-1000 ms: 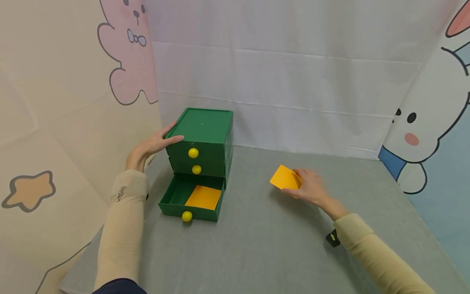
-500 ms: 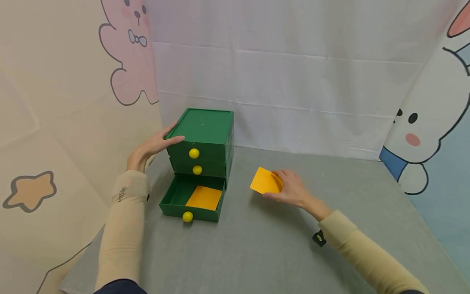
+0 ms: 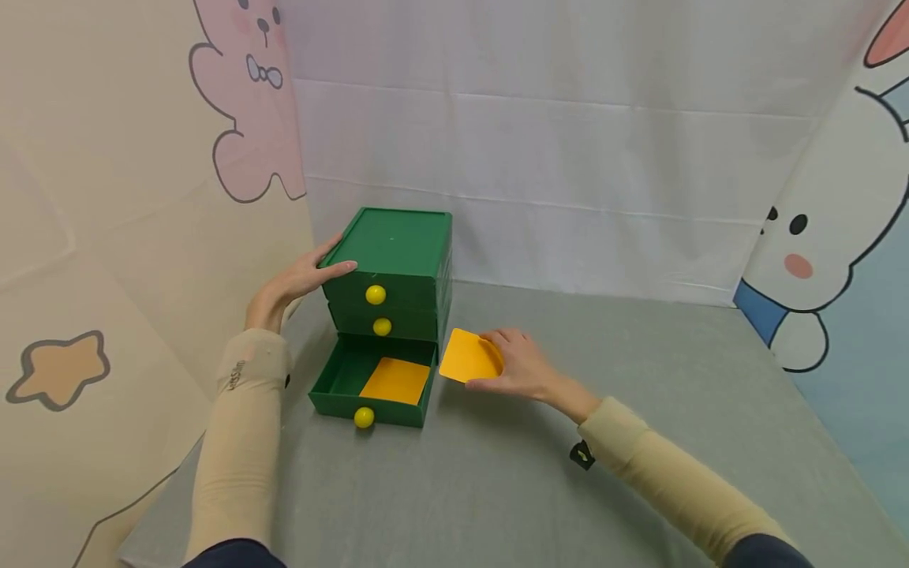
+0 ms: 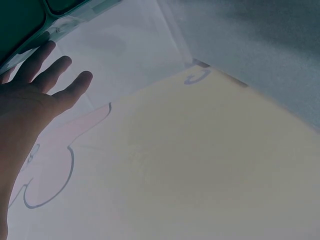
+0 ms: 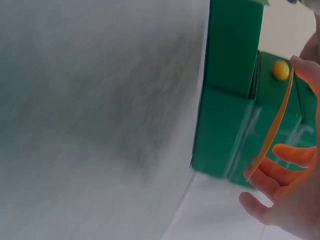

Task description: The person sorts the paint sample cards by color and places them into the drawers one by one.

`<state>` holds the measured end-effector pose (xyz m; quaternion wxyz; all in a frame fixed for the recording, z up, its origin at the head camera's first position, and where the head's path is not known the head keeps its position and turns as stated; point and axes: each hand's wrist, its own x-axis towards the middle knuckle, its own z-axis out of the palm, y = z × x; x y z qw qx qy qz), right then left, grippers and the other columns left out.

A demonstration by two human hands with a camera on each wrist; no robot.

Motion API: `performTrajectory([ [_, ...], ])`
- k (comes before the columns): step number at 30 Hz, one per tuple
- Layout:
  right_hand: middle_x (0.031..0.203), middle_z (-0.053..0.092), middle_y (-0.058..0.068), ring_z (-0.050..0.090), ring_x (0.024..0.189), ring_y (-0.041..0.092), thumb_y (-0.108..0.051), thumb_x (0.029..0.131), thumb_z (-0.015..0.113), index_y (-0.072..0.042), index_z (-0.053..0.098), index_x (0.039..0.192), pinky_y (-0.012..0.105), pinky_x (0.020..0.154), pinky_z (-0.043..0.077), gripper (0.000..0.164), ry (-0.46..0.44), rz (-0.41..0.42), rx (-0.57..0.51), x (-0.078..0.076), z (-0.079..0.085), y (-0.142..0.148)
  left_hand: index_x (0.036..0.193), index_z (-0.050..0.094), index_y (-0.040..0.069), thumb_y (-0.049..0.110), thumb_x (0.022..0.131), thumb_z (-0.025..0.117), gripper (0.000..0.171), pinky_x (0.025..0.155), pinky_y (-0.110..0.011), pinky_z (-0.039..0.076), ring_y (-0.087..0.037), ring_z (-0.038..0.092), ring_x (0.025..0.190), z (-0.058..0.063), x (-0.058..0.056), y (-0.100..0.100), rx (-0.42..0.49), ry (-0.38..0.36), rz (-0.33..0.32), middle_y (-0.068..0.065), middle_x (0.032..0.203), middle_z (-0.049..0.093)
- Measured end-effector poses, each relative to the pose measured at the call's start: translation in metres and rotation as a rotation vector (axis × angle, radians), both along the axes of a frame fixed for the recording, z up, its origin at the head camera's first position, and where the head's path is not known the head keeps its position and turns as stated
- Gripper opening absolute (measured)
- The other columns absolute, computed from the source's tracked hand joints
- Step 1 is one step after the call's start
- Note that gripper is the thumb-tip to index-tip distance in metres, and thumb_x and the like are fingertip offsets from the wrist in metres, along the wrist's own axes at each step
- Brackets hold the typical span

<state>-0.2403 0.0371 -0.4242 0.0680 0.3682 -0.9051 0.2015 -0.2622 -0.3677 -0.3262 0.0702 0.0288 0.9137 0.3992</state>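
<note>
A green chest of drawers (image 3: 390, 244) with yellow knobs stands left of centre. Its bottom drawer (image 3: 334, 404) is pulled out and has a yellow-orange square card (image 3: 398, 380) lying flat in its right part. My left hand (image 3: 298, 278) rests on the chest's upper left edge, thumb on top; the left wrist view shows straight, spread fingers (image 4: 75, 92) against its side. Just right of the drawer, above the table, my right hand (image 3: 521, 367) holds another yellow-orange square card (image 3: 469, 356) by opposite edges. In the right wrist view this card (image 5: 275, 125) looks thin and slightly bowed.
The two upper drawers (image 3: 408, 323) are closed. A grey cloth covers the table (image 3: 511, 489). White curtain (image 3: 568, 158) hangs behind, and cartoon-printed cloth (image 3: 128, 237) closes in the left and right sides.
My right hand has carried its card leftward across the table, from well right of the chest to beside the open drawer. The left hand and the chest have not moved.
</note>
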Motion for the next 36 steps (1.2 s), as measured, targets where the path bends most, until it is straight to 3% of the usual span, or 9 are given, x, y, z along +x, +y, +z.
performTrajectory([
  [14, 0.122, 0.062, 0.010, 0.055, 0.106, 0.025, -0.059, 0.073, 0.073, -0.008, 0.057, 0.129, 0.038, 0.090, 0.049, 0.078, 0.007, 0.164, -0.018, 0.009, 0.005, -0.058, 0.154, -0.004, 0.039, 0.060, 0.092, 0.050, 0.085, 0.113, -0.071, 0.009, -0.038, -0.001, 0.151, 0.001, 0.001, 0.003, -0.009, 0.008, 0.016, -0.003, 0.164, -0.006],
  [24, 0.126, 0.058, 0.008, 0.051, 0.107, 0.021, -0.061, 0.077, 0.068, -0.010, 0.053, 0.133, 0.033, 0.091, 0.049, 0.078, -0.066, 0.194, 0.039, 0.015, 0.000, -0.100, 0.155, -0.003, 0.037, 0.059, 0.092, 0.052, 0.087, 0.113, -0.071, 0.009, -0.038, -0.001, 0.151, 0.000, 0.003, 0.005, -0.003, -0.006, 0.042, -0.004, 0.164, -0.006],
  [30, 0.132, 0.056, 0.007, 0.050, 0.112, 0.021, -0.063, 0.079, 0.066, -0.010, 0.052, 0.136, 0.033, 0.095, 0.048, 0.079, -0.093, 0.169, 0.079, 0.017, -0.008, -0.120, 0.156, -0.003, 0.027, 0.048, 0.096, 0.051, 0.084, 0.114, -0.070, 0.006, -0.040, -0.003, 0.150, 0.021, 0.022, 0.020, 0.021, -0.032, 0.033, -0.009, 0.164, -0.007],
  [33, 0.137, 0.054, 0.008, 0.048, 0.120, 0.024, -0.063, 0.083, 0.063, -0.008, 0.051, 0.137, 0.036, 0.103, 0.045, 0.078, -0.126, 0.151, 0.089, 0.019, -0.013, -0.126, 0.156, -0.003, 0.030, 0.051, 0.095, 0.051, 0.084, 0.114, -0.070, 0.006, -0.038, -0.003, 0.151, 0.016, 0.018, 0.017, 0.023, -0.024, 0.031, -0.007, 0.164, -0.007],
  [36, 0.139, 0.053, 0.010, 0.047, 0.125, 0.025, -0.059, 0.088, 0.059, -0.006, 0.052, 0.135, 0.038, 0.108, 0.042, 0.072, -0.111, 0.150, 0.050, 0.025, -0.016, -0.126, 0.155, -0.003, 0.038, 0.059, 0.091, 0.052, 0.086, 0.114, -0.071, 0.007, -0.037, -0.001, 0.151, 0.004, 0.007, 0.008, 0.017, -0.004, 0.038, -0.002, 0.164, -0.006],
])
